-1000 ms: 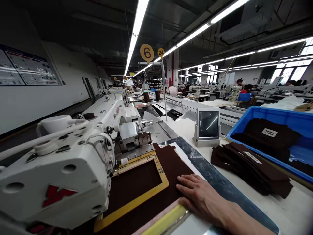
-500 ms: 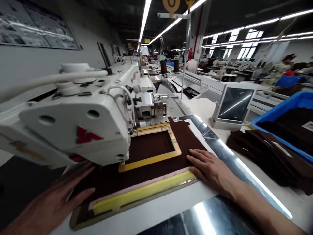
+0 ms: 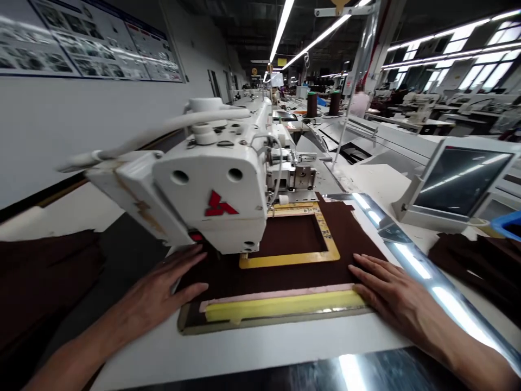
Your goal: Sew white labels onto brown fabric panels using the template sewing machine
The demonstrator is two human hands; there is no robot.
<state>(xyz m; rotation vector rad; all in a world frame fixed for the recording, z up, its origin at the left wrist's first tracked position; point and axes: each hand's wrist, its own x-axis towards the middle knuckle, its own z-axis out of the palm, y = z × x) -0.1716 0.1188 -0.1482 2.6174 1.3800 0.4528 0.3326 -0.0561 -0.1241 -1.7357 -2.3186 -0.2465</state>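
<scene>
Dark brown fabric (image 3: pixel 277 279) lies flat under the head of a white sewing machine (image 3: pixel 207 184). A yellow rectangular frame (image 3: pixel 291 261) rests on the cloth, partly hidden behind the machine head. Along the fabric's near edge runs a yellow strip (image 3: pixel 285 305) with a pink band beside it. My left hand (image 3: pixel 163 290) lies with fingers apart on the cloth's left edge, close below the machine head. Stretched out flat, my right hand (image 3: pixel 391 288) touches the right part of the cloth and the strip's end.
A screen on a stand (image 3: pixel 459 182) stands at the right. Stacked dark fabric (image 3: pixel 476 269) lies near a blue bin (image 3: pixel 508 224). More dark cloth (image 3: pixel 44 282) is at the left. Thread cones (image 3: pixel 312 104) stand behind the machine; a person in pink (image 3: pixel 360 103) is farther back.
The view has turned left, so the machine and cloth appear farther right. Both hands stay at the cloth's two sides; the fabric shows no clear shift under the machine.
</scene>
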